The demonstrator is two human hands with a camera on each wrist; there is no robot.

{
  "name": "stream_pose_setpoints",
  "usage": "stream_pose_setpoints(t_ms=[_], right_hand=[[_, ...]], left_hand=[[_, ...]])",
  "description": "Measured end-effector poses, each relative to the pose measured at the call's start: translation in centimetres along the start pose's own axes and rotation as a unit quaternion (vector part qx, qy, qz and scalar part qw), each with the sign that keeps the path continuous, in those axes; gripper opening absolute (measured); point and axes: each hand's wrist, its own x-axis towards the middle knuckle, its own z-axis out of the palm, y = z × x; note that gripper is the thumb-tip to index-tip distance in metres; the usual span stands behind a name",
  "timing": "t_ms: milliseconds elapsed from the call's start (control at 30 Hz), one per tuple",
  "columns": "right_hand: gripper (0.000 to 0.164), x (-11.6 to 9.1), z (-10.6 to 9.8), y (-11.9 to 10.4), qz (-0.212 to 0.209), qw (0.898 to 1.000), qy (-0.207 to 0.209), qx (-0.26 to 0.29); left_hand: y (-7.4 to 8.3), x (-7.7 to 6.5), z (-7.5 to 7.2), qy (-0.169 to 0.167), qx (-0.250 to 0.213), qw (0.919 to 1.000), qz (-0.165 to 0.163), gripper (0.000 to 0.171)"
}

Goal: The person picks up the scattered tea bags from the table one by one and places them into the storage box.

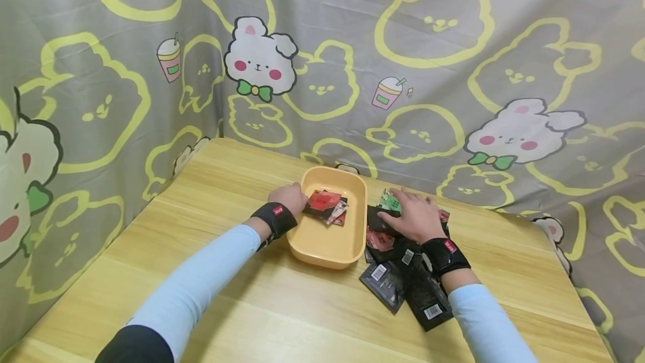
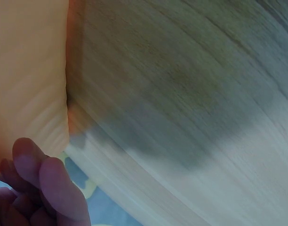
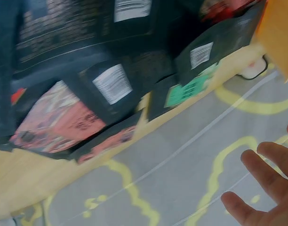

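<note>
My left hand (image 1: 289, 198) is at the left rim of an orange-yellow plastic tub (image 1: 330, 256). Its curled fingers (image 2: 57, 186) lie against the tub's outer wall in the left wrist view and hold the edge; the thumb is hard to make out. Inside the tub lie several small flat packets (image 1: 325, 200), red and black. My right hand (image 1: 415, 217) is spread over a pile of black flat packets (image 1: 428, 290) right of the tub. Its fingers (image 3: 264, 174) are apart and pinch nothing. A green-faced packet (image 1: 388, 199) shows by its fingertips; the hand covers part of the pile.
The packets bear white barcode labels and some have red printed faces. All stands on a wood-grain table (image 1: 282, 307). A grey patterned curtain (image 1: 332, 60) hangs along the table's back and left edges, close behind the tub and the pile.
</note>
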Motion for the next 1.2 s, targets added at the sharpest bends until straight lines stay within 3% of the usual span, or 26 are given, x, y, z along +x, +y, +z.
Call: stream_pose_setpoints(t_ms=[400,600,833,1000,1200], right_hand=[[0.072,-0.6,0.5,2.2,0.033,0.999,0.0,-0.003],[0.071,-0.5,1.3,2.0,0.016,0.999,-0.035,0.003],[0.07,-0.5,2.2,1.5,-0.007,0.999,-0.037,0.01],[0.068,-0.5,2.8,1.3,-0.025,0.996,-0.074,0.036],[0.076,-0.4,3.5,1.4,-0.013,0.985,-0.158,0.075]], left_hand=[[0.1,-0.4,-0.6,0.003,-0.001,1.0,-0.003,0.027],[0.0,-0.1,-0.3,0.009,0.003,1.0,0.001,0.027],[-0.2,0.2,0.2,0.011,0.007,0.9999,0.007,0.027],[-0.3,0.3,0.2,0.0,0.008,0.9999,0.01,0.028],[-0.5,0.8,0.8,-0.001,0.012,0.9999,0.01,0.029]])
